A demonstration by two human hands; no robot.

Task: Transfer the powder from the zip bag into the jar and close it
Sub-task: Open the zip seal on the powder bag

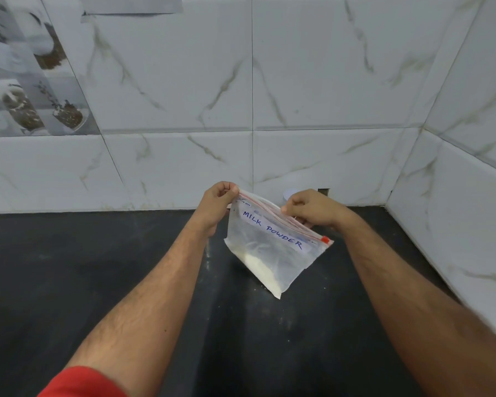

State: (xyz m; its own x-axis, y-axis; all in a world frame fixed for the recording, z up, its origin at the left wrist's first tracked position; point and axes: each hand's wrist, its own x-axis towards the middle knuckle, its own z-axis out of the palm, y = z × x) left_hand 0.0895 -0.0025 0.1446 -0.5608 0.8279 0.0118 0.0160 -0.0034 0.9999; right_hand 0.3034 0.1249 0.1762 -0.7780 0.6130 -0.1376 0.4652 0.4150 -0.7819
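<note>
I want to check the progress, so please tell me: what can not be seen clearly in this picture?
- Jar: only a white round bit shows in the head view, behind the right hand; what it is cannot be told.
- Zip bag mouth: both hands pinch the top; open or sealed is unclear.
- Left hand fingers: curled away, hidden.
- Powder amount: blurred by cloudy plastic.

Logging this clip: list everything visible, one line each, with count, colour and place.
zip bag: one, clear with a red zip strip, labelled MILK POWDER, held tilted above the counter.
powder: one small heap, white, in the bag's lower corner.
round object: one, white, behind the right hand, mostly hidden; cannot tell what it is.
counter: one, black, across the lower frame.
wall tiles: many, white marbled, behind and right.
left hand: pinches the bag's top corner.
right hand: pinches the bag's top edge.
</note>
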